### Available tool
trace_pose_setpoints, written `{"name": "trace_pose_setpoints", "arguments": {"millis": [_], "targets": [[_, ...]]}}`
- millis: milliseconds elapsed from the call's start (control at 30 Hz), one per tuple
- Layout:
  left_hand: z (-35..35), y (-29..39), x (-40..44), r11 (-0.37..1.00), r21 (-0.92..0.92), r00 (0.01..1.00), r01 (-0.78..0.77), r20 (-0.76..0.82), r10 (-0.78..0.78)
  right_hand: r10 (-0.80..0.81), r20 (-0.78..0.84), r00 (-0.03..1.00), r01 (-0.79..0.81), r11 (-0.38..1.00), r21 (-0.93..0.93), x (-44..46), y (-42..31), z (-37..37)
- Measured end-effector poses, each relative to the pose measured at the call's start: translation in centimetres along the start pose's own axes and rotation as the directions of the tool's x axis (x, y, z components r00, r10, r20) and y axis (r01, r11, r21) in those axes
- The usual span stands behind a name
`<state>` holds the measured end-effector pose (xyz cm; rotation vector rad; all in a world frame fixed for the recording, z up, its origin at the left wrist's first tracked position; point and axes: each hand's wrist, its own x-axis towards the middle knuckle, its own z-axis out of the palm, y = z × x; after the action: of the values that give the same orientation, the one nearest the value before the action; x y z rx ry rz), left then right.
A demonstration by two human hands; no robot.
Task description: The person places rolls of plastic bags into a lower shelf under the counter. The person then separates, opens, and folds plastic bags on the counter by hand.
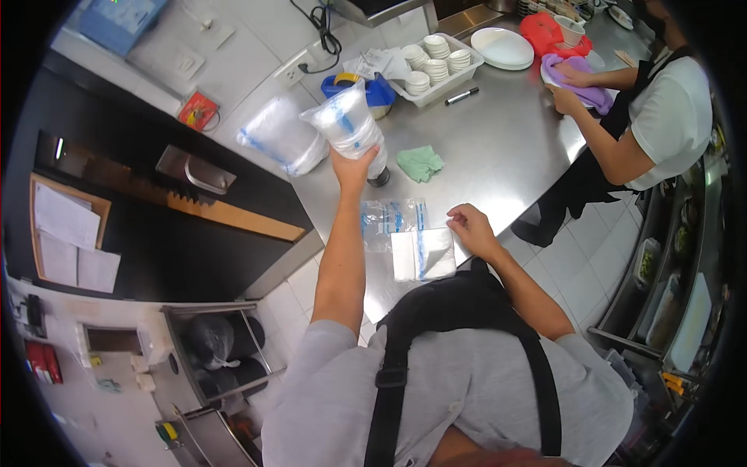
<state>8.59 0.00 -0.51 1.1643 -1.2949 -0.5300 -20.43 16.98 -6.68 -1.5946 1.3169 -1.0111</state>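
My left hand [355, 165] is wrapped round a clear plastic package [346, 121] with blue print, held over the steel table [498, 132]. Beside it on the left lies another clear package [282, 134] of white items. My right hand [471, 227] hovers by the table's near edge, its fingers curled and partly apart, with nothing visible in them. Just left of that hand is a white folded stack [424, 254] with a blue strip, partly over a flat clear plastic bag [383, 218]. A small dark round object [379, 178] stands below the held package.
A green cloth [420, 163], a black marker [462, 96], a tray of small white cups [437, 92], a blue container [380, 95] and white plates [502, 48] are on the table. At the right, another person [661, 117] wipes a plate with a purple cloth [585, 86].
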Motion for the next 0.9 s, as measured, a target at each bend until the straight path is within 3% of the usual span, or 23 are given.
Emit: {"name": "trace_pose_setpoints", "arguments": {"millis": [100, 233, 333, 400, 433, 500, 600, 667, 700, 733, 767, 800, 867, 900], "targets": [[0.1, -2.8, 0.9, 0.994, -0.043, 0.989, 0.096, -0.107, -0.100, -0.081, -0.005, 0.997, 0.081, 0.997, 0.012, 2.7, -1.4, 0.6], [-2.0, -4.5, 1.5, 0.913, -0.382, 0.946, 0.145, -0.217, -0.242, -0.078, -0.049, 0.996, 0.084, 0.988, 0.129, 9.7, -0.3, 6.5], [-4.0, -6.1, 1.3, 0.776, -0.601, 0.892, 0.191, -0.225, -0.393, 0.225, 0.052, 0.973, -0.231, 0.950, 0.212, 16.4, 1.8, 12.6], [-5.0, -6.9, 1.2, 0.641, -0.739, 0.875, 0.209, -0.152, -0.460, 0.476, 0.104, 0.873, -0.485, 0.829, 0.277, 19.5, 1.4, 15.6], [-5.4, -7.2, 1.1, 0.561, -0.800, 0.864, 0.213, -0.115, -0.491, 0.491, 0.128, 0.861, -0.503, 0.791, 0.349, 20.4, 0.9, 16.6], [-5.8, -7.4, 0.9, 0.546, -0.817, 0.888, 0.186, -0.098, -0.449, 0.522, 0.182, 0.833, -0.537, 0.688, 0.488, 21.1, -0.1, 17.8], [-7.0, -5.4, 0.8, 0.446, -0.848, 0.872, 0.288, 0.040, -0.487, 0.469, 0.149, 0.871, -0.457, 0.660, 0.597, 17.4, -5.6, 15.0], [-7.3, -3.2, 1.2, 0.385, -0.838, 0.851, 0.387, 0.164, -0.498, 0.338, 0.146, 0.930, -0.351, 0.694, 0.629, 14.0, -9.1, 12.0], [-7.2, -2.1, 0.8, 0.367, -0.821, 0.845, 0.437, 0.235, -0.481, 0.262, 0.112, 0.958, -0.274, 0.736, 0.619, 12.1, -9.9, 10.2], [-6.7, -1.0, 0.2, 0.321, -0.805, 0.847, 0.498, 0.373, -0.379, 0.071, 0.061, 0.996, -0.093, 0.833, 0.546, 9.6, -11.0, 8.5], [-6.3, 3.9, -1.0, 0.362, -0.743, 0.816, 0.563, 0.430, -0.387, -0.054, -0.022, 0.998, 0.058, 0.957, 0.286, 7.5, -11.1, 6.8], [-5.5, 6.6, -2.4, 0.380, -0.742, 0.833, 0.552, 0.466, -0.300, -0.159, -0.024, 0.987, 0.160, 0.986, 0.046, 4.9, -12.8, 4.6], [-2.9, 12.2, -6.2, 0.372, -0.710, 0.801, 0.598, 0.553, -0.230, -0.184, -0.013, 0.983, 0.179, 0.968, -0.175, -0.3, -15.4, 1.3], [-1.1, 13.8, -8.4, 0.367, -0.684, 0.772, 0.630, 0.601, -0.205, -0.187, -0.103, 0.977, 0.164, 0.966, -0.201, -3.1, -15.6, 0.0]]}}
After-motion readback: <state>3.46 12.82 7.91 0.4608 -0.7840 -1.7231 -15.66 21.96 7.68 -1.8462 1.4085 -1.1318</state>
